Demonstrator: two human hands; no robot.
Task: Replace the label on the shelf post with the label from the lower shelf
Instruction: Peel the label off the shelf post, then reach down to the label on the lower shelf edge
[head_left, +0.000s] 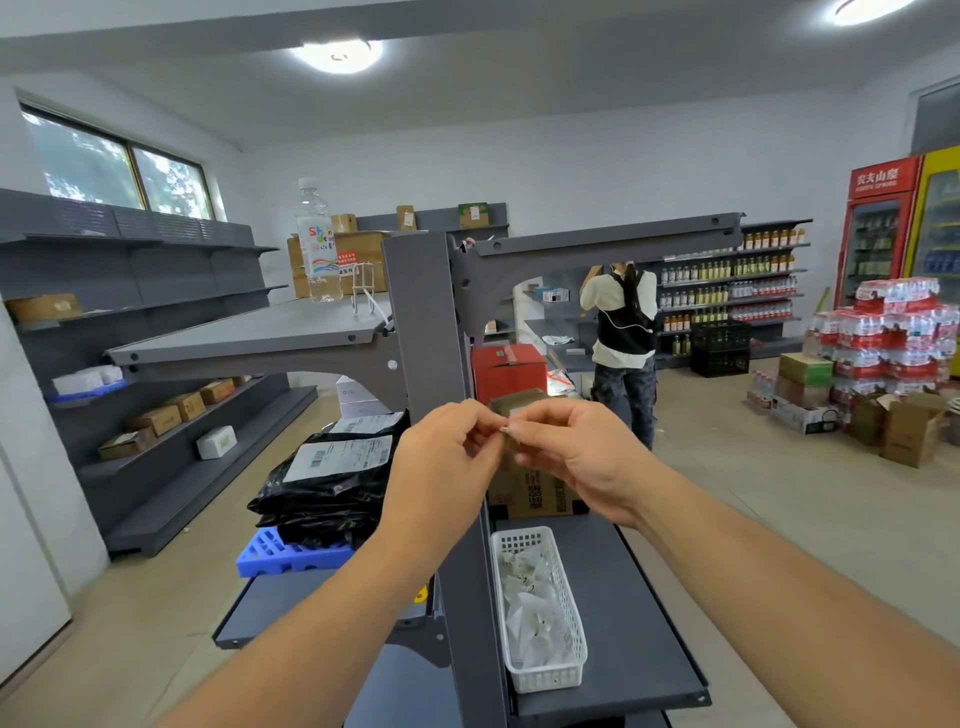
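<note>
The post (431, 332) stands just beyond your hands, the basket (571, 670) of labels near right. Your left hand (441, 462) and right hand (576, 457) both pinch one small label (504, 429). You seem to be readying it; next, press it squarely onto the post.

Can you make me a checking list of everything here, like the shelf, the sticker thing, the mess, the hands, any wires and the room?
Surface: grey lower shelf, mostly bare on its right side.
Job's things: small label pinched between both hands in front of the shelf post; white basket of white paper bits on the lower shelf.
Clutter: black parcels on a blue crate; water bottle on the upper shelf; cardboard box.
Grippers: left hand and right hand, fingertips together on the label.
Cables: nothing seen.
Surroundings: shop shelves, red fridge, a person standing with their back turned.
</note>
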